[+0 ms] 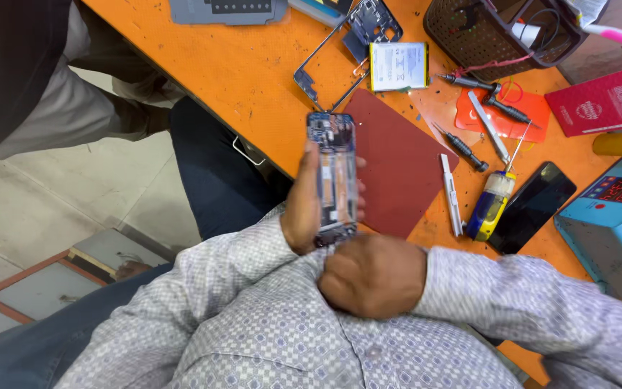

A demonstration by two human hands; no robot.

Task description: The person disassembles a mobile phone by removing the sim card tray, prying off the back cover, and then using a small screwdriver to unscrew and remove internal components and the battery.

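My left hand [302, 209] grips an opened phone [334, 176], its back off and its boards and parts showing, held upright over the edge of the orange table [239, 65]. My right hand [372, 275] is balled up just below the phone's lower end, touching it; whether it holds anything is hidden. A dark red mat [397, 162] lies on the table right beside the phone.
On the table lie a phone frame [347, 47], a flat battery [397, 66], several screwdrivers [462, 151], white tweezers [451, 194], a small glue bottle [489, 205], a black phone [534, 205], a blue heater box [617, 216] and a dark basket [491, 29]. Another person's legs are at top left.
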